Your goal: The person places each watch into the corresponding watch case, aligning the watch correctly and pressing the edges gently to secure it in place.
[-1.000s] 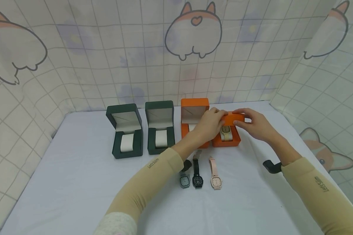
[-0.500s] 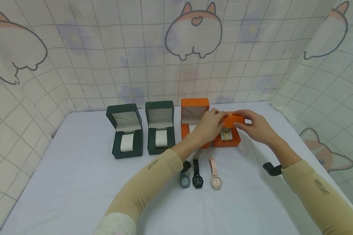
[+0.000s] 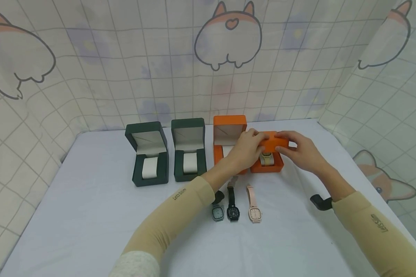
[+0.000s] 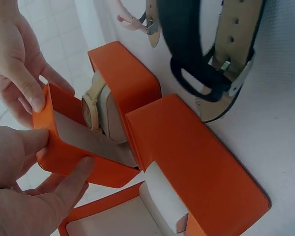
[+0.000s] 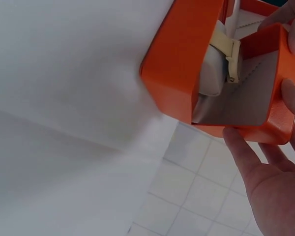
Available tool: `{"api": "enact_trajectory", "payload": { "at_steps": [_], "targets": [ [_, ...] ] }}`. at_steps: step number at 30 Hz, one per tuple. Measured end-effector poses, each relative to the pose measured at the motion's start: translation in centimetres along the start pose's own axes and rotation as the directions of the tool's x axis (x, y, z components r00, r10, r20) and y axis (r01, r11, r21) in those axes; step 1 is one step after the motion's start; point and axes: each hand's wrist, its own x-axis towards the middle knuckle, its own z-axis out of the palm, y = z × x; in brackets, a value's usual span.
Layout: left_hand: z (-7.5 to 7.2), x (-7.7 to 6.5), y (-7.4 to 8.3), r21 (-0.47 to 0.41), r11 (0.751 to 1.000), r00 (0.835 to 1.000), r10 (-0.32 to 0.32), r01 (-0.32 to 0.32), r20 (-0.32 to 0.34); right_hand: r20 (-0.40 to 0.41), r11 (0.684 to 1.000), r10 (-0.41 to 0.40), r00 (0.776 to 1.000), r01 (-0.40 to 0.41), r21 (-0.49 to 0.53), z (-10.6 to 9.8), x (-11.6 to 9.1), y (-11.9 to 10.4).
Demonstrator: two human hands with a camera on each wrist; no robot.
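Observation:
My left hand [image 3: 245, 149] and right hand [image 3: 302, 151] pinch the two sides of the orange lid [image 3: 273, 144] of the rightmost watch box [image 3: 279, 165]. The lid leans forward, part-way down over the base. Inside, a pale yellow watch [image 4: 91, 109] is wrapped round a white cushion [image 4: 113, 118]. In the right wrist view, fingers [image 5: 246, 155] press the lid's side, with the thumb on its outer face. Left of this box stands a second orange box [image 3: 229, 125], lid up, with a white cushion inside; my left hand and forearm partly cover it.
Two dark green boxes [image 3: 150, 132] [image 3: 188, 123] stand with raised lids and white cushions to the left. In front lie a grey watch [image 3: 217, 212], a black watch [image 3: 233, 211] and a pink watch [image 3: 254, 212]. A patterned cloth wall [image 3: 159, 88] rises behind the white tabletop [image 3: 100, 207].
Both hands have tilted the orange lid slightly further forward and down, so it hides more of the yellow watch in the head view. The other boxes and watches have stayed put.

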Motion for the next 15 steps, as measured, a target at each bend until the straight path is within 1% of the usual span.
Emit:
{"api": "enact_trajectory", "payload": {
  "at_steps": [5,9,12,15],
  "targets": [
    [0.3,-0.5,0.1,0.019,1.0,1.0,-0.002,0.001,0.015,-0.012,1.0,-0.005,1.0,0.005,0.016,0.4,-0.4,0.5],
    [0.8,-0.9,0.4,0.037,0.999,0.997,-0.009,0.007,0.07,-0.029,1.0,0.002,1.0,-0.002,-0.001,1.1,-0.9,1.3],
    [1.2,-1.3,0.6,0.062,0.998,0.994,-0.02,0.013,0.11,-0.037,1.0,-0.023,0.999,0.023,-0.018,1.7,-1.4,1.9],
    [1.5,-1.4,0.8,0.088,0.996,0.993,-0.028,0.017,0.118,-0.05,0.998,-0.054,0.997,0.053,-0.021,2.1,-1.7,2.2]
  ]
}}
